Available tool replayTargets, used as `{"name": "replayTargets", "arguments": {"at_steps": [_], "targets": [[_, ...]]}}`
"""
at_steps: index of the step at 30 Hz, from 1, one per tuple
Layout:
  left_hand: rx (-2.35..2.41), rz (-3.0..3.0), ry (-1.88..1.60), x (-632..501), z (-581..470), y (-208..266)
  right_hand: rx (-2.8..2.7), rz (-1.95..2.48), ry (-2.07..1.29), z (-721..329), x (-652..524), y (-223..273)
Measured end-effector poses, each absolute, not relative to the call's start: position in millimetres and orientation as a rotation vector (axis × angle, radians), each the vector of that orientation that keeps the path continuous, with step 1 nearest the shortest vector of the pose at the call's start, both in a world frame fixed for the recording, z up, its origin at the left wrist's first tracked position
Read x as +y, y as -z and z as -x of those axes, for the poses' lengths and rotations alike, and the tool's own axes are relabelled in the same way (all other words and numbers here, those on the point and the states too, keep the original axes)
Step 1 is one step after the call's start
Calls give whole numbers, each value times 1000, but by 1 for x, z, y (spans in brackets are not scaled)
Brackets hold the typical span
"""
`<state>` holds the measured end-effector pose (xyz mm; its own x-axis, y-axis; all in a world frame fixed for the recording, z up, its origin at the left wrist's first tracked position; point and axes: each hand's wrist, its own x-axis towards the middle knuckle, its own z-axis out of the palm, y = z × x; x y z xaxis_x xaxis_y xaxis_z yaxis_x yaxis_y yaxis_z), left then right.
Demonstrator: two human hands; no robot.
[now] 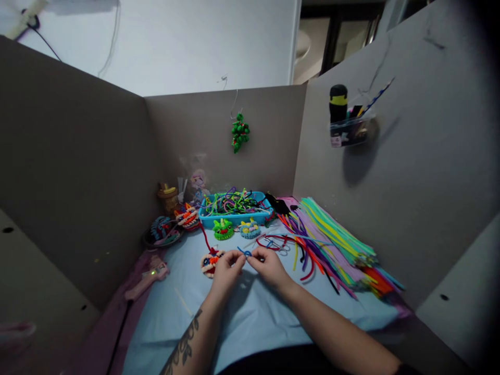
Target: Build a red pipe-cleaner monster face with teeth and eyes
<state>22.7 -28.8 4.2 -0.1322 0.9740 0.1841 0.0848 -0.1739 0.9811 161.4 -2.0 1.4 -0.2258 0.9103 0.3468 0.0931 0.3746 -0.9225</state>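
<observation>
Over the middle of the blue cloth, a short bent blue pipe cleaner (247, 253) is pinched at both ends. My left hand (229, 264) grips it with thumb and forefinger, and my right hand (267, 263) does the same from the other side. Just beyond my left hand lies an orange, white and red pipe-cleaner face (209, 263), partly covered by that hand. A green pipe-cleaner face (223, 229) and a pale blue one (249, 228) sit a little farther back. Scissors (279, 244) rest beyond my right hand beside a dark red pipe cleaner.
A blue tray (207, 219) of tangled pipe cleaners stands at the back. Bundles of coloured pipe cleaners (332, 234) spread along the right. At left are a pink glue gun (147, 278) and a dark bowl (150, 240). Grey panels (219, 135) enclose three sides.
</observation>
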Motion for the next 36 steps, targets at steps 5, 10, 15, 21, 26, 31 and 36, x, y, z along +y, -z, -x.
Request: {"name": "replayTargets", "arguments": {"at_steps": [5, 10, 15, 21, 26, 31, 36], "targets": [[1283, -1381, -1375, -30, -22, -5, -1553, 827, -1101, -168, 4, -3], [1227, -1343, -1293, -30, -21, -5, -1562, 829, -1181, -172, 6, -3], [1245, -1358, -1311, -32, -24, -6, -1597, 845, -1162, -171, 4, -3], [1223, -1332, -1359, -38, -2, -12, -1759, 785, -1123, -170, 0, -2], [1144, -999, -1812, -32, 54, -27, -1963, 747, -921, -148, 9, -14], [1450, -1101, -1874, -24, 82, -21, -2120, 777, -639, -104, 27, -18], [1669, -1318, -1673, -24, 77, -3, -2048, 915, -515, -79, 32, -3]]}}
